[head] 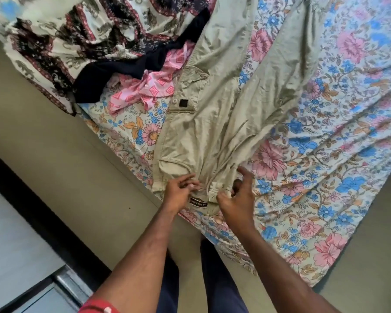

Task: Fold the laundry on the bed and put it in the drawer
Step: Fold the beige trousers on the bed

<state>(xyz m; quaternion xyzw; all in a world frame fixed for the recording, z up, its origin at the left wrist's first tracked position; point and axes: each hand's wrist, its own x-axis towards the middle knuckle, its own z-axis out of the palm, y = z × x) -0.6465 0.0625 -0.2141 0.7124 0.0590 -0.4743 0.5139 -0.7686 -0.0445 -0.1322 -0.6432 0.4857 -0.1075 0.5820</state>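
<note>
Khaki trousers [215, 105] lie spread lengthwise on the floral bed sheet [325, 154], waistband toward me, legs running away to the top. My left hand [178, 193] rests at the waistband with loosely bent fingers touching the cloth near the label. My right hand [237, 195] hovers over the waistband's right side, fingers spread and relaxed, holding nothing. A heap of other laundry lies at the upper left: a dark navy garment [127, 66], a pink patterned piece [149, 86] and a cream patterned cloth with dark red bands [77, 35].
The bed's near edge [122, 159] runs diagonally from upper left to lower middle, with tan floor beside it. A dark strip and a metal-edged unit [61, 283] lie at the lower left. My legs in dark trousers stand against the bed.
</note>
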